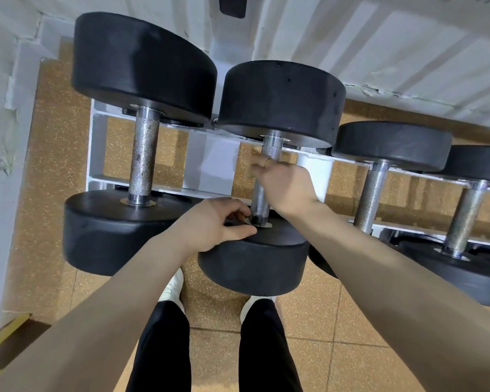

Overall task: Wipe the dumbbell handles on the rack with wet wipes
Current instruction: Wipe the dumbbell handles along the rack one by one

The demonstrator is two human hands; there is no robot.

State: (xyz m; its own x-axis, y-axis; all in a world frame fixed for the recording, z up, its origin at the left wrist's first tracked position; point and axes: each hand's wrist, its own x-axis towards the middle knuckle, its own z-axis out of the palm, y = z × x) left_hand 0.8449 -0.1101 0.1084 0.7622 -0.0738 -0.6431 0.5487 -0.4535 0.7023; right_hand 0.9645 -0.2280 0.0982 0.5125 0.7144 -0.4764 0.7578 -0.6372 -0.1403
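Below, the speckled tan rubber-tile floor (54,171) shows through the open frame of the white metal dumbbell rack (210,162), which runs from the left wall corner off to the right edge of the view. Four black round-headed dumbbells lie across its rails, handles pointing away from the person. The largest dumbbell (142,66) sits at the far left, its near head close beside the head of the second dumbbell (280,103); whether those heads touch cannot be told. Between these two handles there is an open gap with floor visible beneath. A third, smaller dumbbell (391,145) and a fourth dumbbell (475,162) lie further right, the last cut off by the frame edge.

The knurled steel handle of the second dumbbell (259,199) is where both hands work. The right hand (283,182) is at the handle's middle, blurred, a thin ring on one finger; its fingers (262,165) reach around the bar, and I cannot tell whether they clench it or what they carry. The left hand (210,224) rests on the near head's inner face, at the base of the handle, fingers (238,215) curled against the collar; whether they pinch anything is unclear. No wipe can be made out clearly.

Two black trouser legs (164,349) and white shoes (171,287) stand just before the rack's front edge.
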